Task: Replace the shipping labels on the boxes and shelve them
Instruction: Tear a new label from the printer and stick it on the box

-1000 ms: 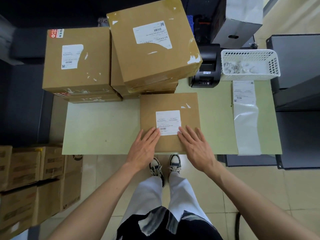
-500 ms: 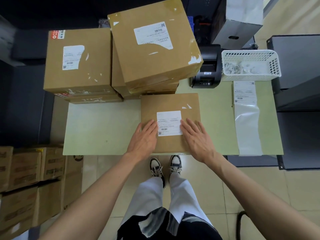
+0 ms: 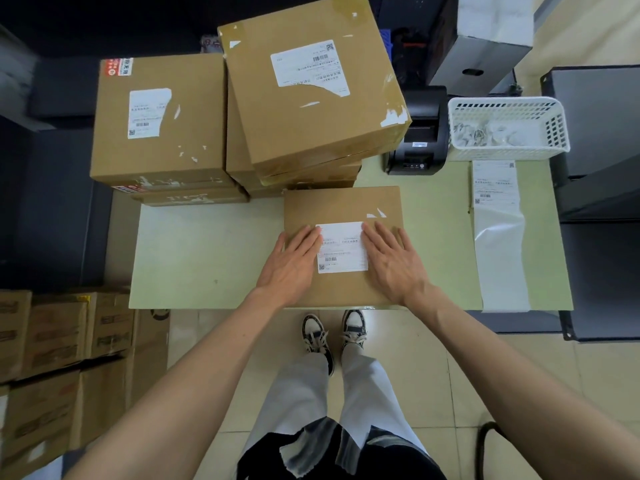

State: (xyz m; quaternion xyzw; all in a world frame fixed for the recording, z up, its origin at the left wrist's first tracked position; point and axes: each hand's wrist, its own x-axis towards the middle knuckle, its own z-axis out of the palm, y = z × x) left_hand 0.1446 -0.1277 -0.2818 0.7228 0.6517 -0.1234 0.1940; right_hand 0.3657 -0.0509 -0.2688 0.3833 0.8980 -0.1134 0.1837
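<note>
The box (image 3: 343, 247) sits at the bench's (image 3: 207, 254) near edge. Its new label (image 3: 343, 247) lies right between the two hands. The left hand (image 3: 292, 265) and right hand (image 3: 393, 263) lie flat with fingers spread, pressing the label's sides, both equally close.
</note>
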